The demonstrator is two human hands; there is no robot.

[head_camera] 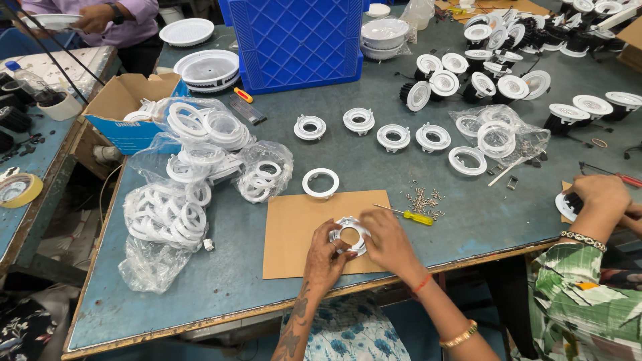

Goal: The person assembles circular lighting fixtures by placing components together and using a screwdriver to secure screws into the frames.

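Note:
Both my hands hold a silver-white ring-shaped lamp fitting over a brown cardboard sheet at the table's front edge. My left hand grips its lower left side and my right hand grips its right side. A plain white ring lies just beyond the cardboard. To the right of my right hand lie a yellow-handled screwdriver and a small heap of screws.
Clear bags of white rings sit at the left. A row of ring fittings, a blue crate and several assembled lamps lie further back. A co-worker's hand works at the right edge. Another person stands at far left back.

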